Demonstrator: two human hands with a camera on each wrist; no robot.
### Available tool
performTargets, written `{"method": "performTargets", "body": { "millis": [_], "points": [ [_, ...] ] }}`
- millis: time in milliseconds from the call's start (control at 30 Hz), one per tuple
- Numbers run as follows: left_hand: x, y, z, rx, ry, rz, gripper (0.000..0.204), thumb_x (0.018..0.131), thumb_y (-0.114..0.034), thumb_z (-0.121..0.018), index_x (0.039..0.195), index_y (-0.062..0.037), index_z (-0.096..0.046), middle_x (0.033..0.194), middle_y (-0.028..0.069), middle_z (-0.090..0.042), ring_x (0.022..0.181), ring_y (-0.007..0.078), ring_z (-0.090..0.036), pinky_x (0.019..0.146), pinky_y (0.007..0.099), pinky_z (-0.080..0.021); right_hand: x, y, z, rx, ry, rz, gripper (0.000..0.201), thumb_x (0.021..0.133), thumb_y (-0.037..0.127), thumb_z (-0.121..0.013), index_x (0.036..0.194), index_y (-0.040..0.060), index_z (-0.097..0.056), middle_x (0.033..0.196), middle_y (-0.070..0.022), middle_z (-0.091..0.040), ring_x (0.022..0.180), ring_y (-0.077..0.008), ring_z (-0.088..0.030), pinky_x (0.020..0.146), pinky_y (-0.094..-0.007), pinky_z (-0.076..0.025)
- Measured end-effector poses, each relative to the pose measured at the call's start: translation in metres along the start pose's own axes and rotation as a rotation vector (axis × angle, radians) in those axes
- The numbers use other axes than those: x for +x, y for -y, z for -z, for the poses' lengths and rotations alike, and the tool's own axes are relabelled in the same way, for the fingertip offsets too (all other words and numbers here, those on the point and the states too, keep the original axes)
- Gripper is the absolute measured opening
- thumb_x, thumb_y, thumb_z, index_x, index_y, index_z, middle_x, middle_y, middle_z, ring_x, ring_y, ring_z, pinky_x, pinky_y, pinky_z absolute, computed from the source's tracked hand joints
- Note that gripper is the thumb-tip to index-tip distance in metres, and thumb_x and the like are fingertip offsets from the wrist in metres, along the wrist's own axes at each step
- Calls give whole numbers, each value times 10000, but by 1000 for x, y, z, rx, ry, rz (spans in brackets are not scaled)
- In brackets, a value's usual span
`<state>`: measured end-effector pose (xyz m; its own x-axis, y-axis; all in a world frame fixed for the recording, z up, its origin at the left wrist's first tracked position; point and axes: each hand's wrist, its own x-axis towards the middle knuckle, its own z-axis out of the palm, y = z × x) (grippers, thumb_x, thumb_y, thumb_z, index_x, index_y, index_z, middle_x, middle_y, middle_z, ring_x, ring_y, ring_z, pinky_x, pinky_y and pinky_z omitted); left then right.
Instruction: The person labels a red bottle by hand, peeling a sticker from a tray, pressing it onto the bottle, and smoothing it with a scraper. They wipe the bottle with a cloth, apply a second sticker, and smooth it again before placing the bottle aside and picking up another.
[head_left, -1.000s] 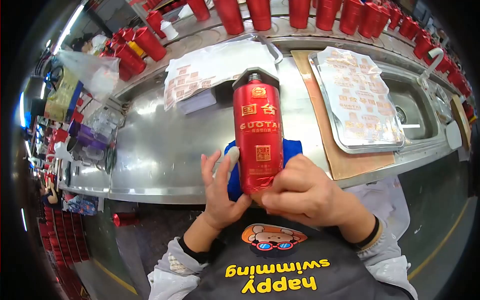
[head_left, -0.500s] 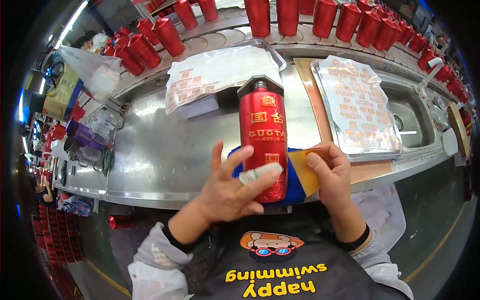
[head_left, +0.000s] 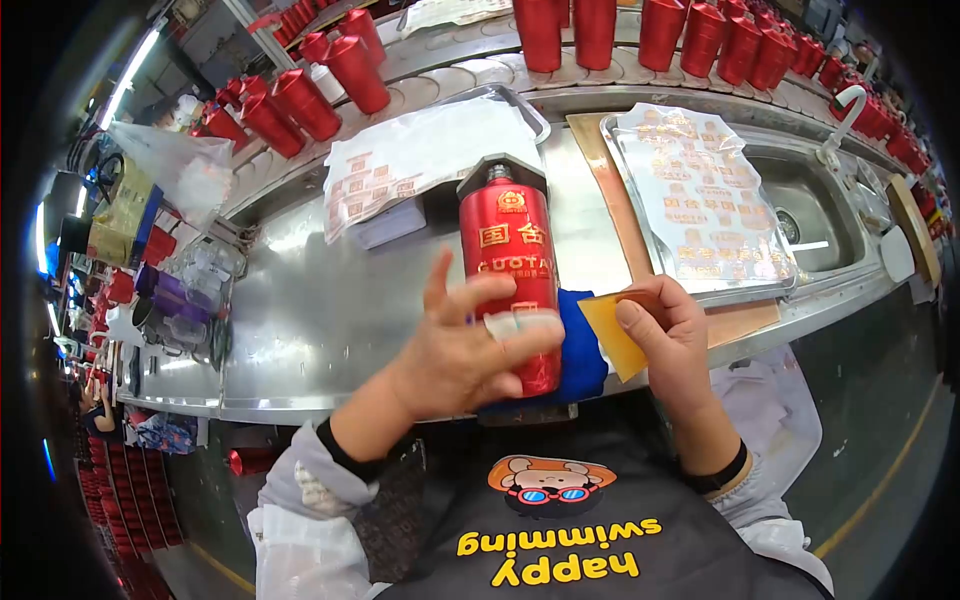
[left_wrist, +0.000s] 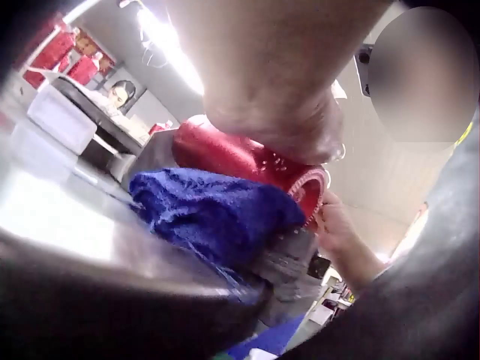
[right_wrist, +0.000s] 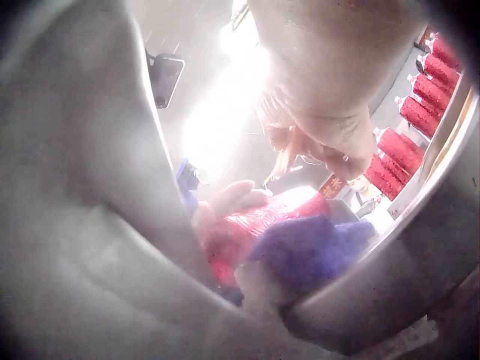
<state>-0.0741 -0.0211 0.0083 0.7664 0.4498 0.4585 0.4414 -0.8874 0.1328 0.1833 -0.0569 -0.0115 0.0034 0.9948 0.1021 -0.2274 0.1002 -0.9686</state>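
A red bottle point(head_left: 508, 235) with gold lettering lies on its back, its dark neck away from me, in a grey angular rest point(head_left: 535, 172). Its lower part lies on a folded blue cloth point(head_left: 582, 350). My left hand point(head_left: 455, 345) reaches across the lower end of the bottle with fingers spread, and a white wrap point(head_left: 510, 325) covers one finger. To the right of the bottle, my right hand point(head_left: 675, 345) pinches a flat amber scraper point(head_left: 615, 335) between thumb and fingers. In the left wrist view, the bottle's round base point(left_wrist: 307, 196) projects past the cloth.
A tray with printed decal sheets point(head_left: 690, 190) sits on a brown board point(head_left: 740, 322) at right, beside a sink point(head_left: 815, 210). Another sheet-covered tray point(head_left: 430, 150) and a white box point(head_left: 390, 222) stand behind left. Red bottles point(head_left: 665, 35) line the conveyor beyond the steel counter point(head_left: 310, 310).
My right hand has moved from the bottle's lower end off to the right, bringing the amber scraper into view. My left hand has shifted from the bottle's left side across its front.
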Motion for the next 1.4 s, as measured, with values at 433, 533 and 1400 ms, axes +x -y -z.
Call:
{"method": "performTargets", "body": {
  "millis": [433, 533, 1400],
  "points": [
    [-55, -38, -27, -37, -234, 288, 527, 996, -471, -445, 1370, -119, -562, 1320, 57, -613, 1362, 343, -346, 1167, 565, -70, 11, -5, -30, -171, 222, 50, 132, 912, 94, -666, 983, -10, -626, 887, -57, -679, 786, -72, -617, 681, -245, -503],
    [-63, -48, -35, -13, -303, 377, 540, 998, -440, -458, 1381, -69, -539, 1309, 81, -618, 1357, 358, -362, 1160, 566, -106, 28, 0, -30, -479, 77, 364, 134, 939, 122, -645, 982, -5, -633, 866, -76, -688, 751, -100, -627, 660, -240, -499],
    [40, 77, 2, 25, -173, 96, 525, 990, -521, -402, 1382, -205, -553, 995, 44, -729, 1319, 296, -425, 1173, 522, -146, 169, 73, 3, -720, 177, 306, 164, 924, 149, -656, 972, -2, -612, 850, -34, -665, 781, -70, -598, 680, -241, -483]
  ]
}}
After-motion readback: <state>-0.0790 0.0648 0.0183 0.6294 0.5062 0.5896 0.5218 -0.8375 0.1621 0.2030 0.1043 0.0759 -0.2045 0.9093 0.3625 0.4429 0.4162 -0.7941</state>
